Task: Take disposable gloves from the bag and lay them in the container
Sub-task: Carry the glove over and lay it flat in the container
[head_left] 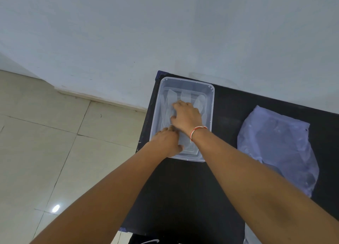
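Observation:
A clear plastic container [211, 96] sits at the far left end of a black table [183, 188]. Thin see-through disposable gloves [200, 102] lie flat inside it. My right hand [187, 116], with a red-and-white thread on the wrist, rests palm down on the gloves in the middle of the container, fingers spread. My left hand [167, 141] is at the container's near left corner, fingers pressing on the gloves next to my right hand. The bluish translucent bag [278, 148] lies flat on the table to the right, apart from both hands.
The table's left edge runs just beside the container, with a tiled floor [55, 142] below. A white wall [165, 32] stands right behind the table. More clear plastic [251, 236] shows at the bottom right edge.

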